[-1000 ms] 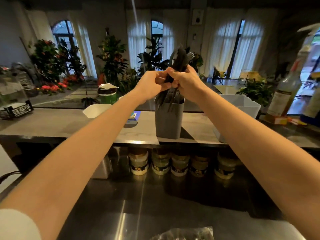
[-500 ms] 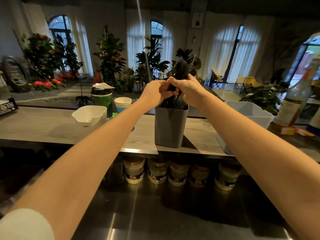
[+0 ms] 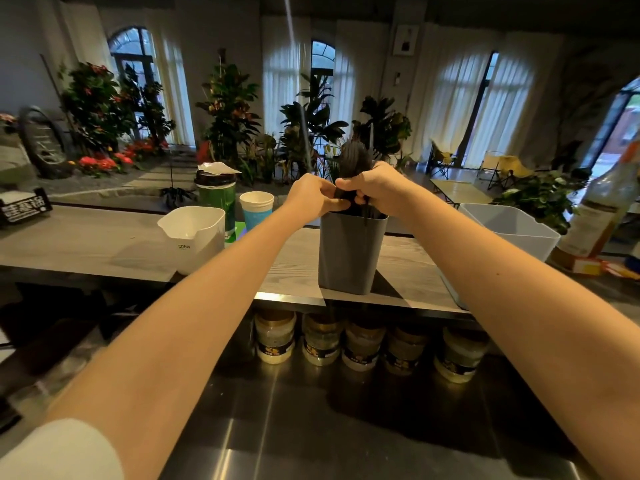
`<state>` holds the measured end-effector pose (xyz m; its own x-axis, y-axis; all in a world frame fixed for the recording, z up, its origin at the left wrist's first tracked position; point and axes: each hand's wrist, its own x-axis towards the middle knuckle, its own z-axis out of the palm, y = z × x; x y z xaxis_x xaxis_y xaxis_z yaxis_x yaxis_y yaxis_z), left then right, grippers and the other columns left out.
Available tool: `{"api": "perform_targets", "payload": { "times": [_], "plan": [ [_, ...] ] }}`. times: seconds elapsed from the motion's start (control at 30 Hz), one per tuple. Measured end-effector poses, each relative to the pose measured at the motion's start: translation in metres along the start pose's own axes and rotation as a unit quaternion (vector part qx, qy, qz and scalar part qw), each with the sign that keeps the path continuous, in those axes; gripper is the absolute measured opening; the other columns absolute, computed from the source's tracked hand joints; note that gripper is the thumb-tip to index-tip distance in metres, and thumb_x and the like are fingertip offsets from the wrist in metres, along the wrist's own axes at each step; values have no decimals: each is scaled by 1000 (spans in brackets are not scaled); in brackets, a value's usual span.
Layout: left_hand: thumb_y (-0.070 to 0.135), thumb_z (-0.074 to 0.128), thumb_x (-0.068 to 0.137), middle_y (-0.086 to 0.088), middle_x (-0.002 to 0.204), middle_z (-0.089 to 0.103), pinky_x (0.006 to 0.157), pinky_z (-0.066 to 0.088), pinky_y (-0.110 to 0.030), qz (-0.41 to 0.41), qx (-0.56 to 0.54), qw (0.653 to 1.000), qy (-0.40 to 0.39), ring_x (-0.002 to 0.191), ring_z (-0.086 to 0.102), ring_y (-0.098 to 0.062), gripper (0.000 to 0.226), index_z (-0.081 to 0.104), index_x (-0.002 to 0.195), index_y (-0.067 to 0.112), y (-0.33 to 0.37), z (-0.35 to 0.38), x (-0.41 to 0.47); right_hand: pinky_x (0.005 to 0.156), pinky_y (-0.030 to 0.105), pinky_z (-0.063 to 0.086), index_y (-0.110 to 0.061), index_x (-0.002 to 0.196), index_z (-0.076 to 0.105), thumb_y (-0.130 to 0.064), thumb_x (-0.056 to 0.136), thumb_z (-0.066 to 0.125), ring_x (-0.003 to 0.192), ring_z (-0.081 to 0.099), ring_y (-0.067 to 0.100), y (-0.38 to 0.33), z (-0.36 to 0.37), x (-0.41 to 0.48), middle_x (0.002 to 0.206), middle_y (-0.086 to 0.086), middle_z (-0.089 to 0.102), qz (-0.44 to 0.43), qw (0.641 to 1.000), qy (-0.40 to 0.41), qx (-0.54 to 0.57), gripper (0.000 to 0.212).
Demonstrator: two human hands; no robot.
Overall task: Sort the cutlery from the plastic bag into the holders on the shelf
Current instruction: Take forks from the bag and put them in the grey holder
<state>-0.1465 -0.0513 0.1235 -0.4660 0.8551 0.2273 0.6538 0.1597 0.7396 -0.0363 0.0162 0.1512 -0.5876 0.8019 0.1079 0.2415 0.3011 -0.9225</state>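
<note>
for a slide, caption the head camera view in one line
Left hand and right hand grip black cutlery at the mouth of a tall grey plastic holder on the wooden shelf.

Bare shelf (image 3: 104, 244) lies between the white holder (image 3: 194, 237) and grey holder (image 3: 349, 251); a clear bin (image 3: 512, 226) blocks the right.

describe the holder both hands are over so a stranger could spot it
On the wooden shelf, near its middle, stands the dark grey holder, with the left hand and right hand gripping black cutlery at its mouth. The white holder on its left and pale tub on its right are light-coloured; it alone is dark.
</note>
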Motion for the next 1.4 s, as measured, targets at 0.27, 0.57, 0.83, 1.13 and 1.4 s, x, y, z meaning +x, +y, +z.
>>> {"api": "perform_targets", "payload": {
  "times": [0.27,0.57,0.83,1.13,1.4],
  "plan": [
    [30,71,83,3,78,55,63,39,-22,-32,7,999,-38,82,51,-16,34,64,108,9,1,-4,1,55,23,44,0,117,51,-14,80,74,62,48,14,6,-1,-6,91,11,59,-23,997,45,54,45],
    [20,72,83,-1,100,60,82,38,-27,-23,-89,994,-58,101,54,-17,40,58,120,14,0,-6,-2,55,21,41,-8,94,55,-51,89,55,50,46,12,3,-3,-15,64,3,47,-63,996,65,-9,43],
    [27,64,89,-2,90,63,66,41,-19,11,-62,997,-35,80,56,-10,28,63,111,10,-2,-4,-4,52,26,34,14,103,64,-32,102,35,54,42,14,5,1,-10,82,17,56,-101,965,138,-197,54],
    [21,53,95,-2,96,60,81,43,-27,42,-97,992,67,93,53,-15,21,65,108,10,0,-7,-8,50,22,34,-7,109,45,-8,95,47,59,38,10,-3,-8,-27,75,2,43,-51,987,138,62,14],
    [19,51,95,4,87,60,66,40,-15,154,-158,974,43,75,51,-5,22,63,111,9,48,1,-49,61,23,49,-6,99,50,5,97,39,63,49,11,-12,-32,-81,75,5,49,-101,983,98,118,15]
  ]
}}
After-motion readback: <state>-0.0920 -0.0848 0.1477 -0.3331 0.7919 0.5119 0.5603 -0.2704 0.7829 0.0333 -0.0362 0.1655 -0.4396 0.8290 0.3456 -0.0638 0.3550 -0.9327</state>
